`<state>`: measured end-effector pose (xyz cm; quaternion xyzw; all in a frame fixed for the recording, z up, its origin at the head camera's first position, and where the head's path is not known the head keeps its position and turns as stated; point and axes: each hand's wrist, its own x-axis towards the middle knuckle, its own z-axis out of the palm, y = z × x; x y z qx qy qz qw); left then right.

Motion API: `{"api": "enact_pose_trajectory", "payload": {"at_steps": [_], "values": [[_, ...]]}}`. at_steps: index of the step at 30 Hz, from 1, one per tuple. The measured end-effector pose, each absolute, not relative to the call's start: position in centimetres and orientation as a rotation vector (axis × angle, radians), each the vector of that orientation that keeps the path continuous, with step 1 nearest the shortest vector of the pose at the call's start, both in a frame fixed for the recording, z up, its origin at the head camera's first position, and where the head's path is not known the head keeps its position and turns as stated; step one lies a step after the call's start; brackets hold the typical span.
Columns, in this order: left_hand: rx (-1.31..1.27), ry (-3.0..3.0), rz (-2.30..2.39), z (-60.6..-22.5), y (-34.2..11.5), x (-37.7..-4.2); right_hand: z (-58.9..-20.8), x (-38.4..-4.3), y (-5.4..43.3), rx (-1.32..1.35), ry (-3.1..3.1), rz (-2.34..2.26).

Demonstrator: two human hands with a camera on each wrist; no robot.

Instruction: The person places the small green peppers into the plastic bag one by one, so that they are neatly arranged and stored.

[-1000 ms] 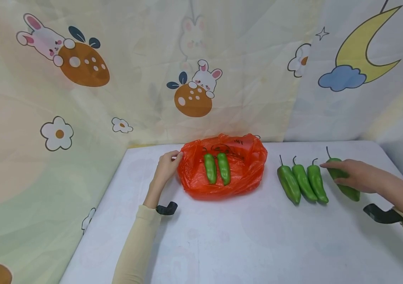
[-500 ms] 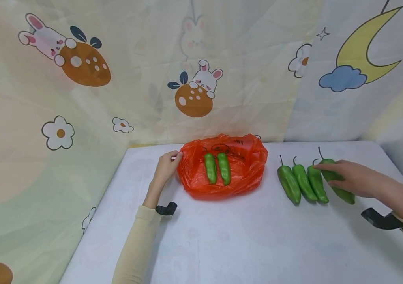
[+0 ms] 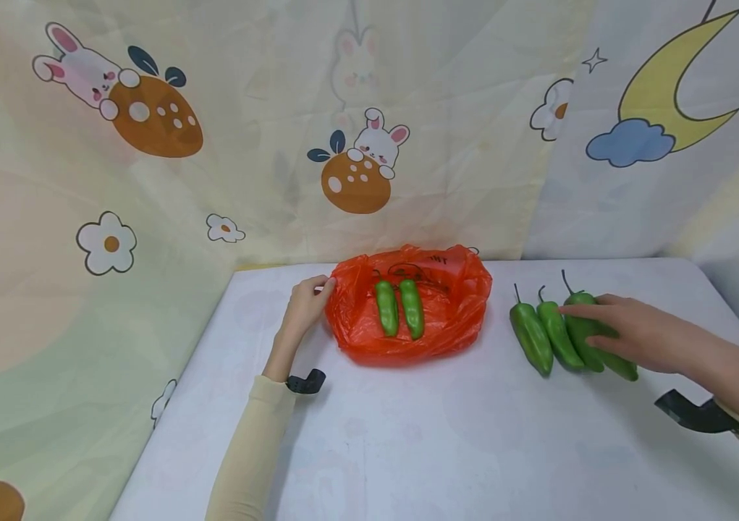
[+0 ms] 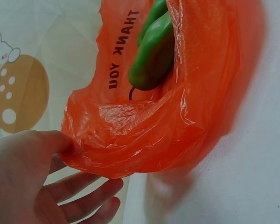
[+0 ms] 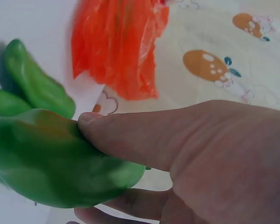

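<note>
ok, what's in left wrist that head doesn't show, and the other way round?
Left wrist only: the full THANK YOU lettering, readable on the red bag.
Head only: the right hand gripping a green pepper, the other loose peppers beside it on the table, and the moon print.
Both: the left hand pinching the bag's edge, the two peppers in the bag, part of the table, and a rabbit print on the backdrop.

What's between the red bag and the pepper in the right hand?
In the head view: bare white table beside the red bag, then two green peppers side by side, then a third pepper, partly hidden.
</note>
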<state>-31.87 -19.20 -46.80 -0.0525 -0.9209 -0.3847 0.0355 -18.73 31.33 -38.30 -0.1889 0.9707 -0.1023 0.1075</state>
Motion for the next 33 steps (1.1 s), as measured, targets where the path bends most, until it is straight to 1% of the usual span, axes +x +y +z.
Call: {"api": "enact_pose_trajectory", "payload": {"at_steps": [9,15,26,33], "values": [[-0.165,-2.831,-1.182,-46.8,-19.1,-31.9,-37.3,-16.9,29.2,-0.589,2.896,-0.278],[-0.167,-2.823,-1.172,-46.7,-19.1,-31.9,-37.0,-16.4,28.3,-0.577,2.893,-0.299],[-0.158,-2.821,-1.189,-46.8,-19.2,-31.9,-35.7,-16.7,26.4,-0.707,2.883,-0.289],[-0.171,-2.824,-1.183,-46.9,-19.3,-31.9,-34.3,-17.4,24.5,-0.733,2.759,-0.384]]}}
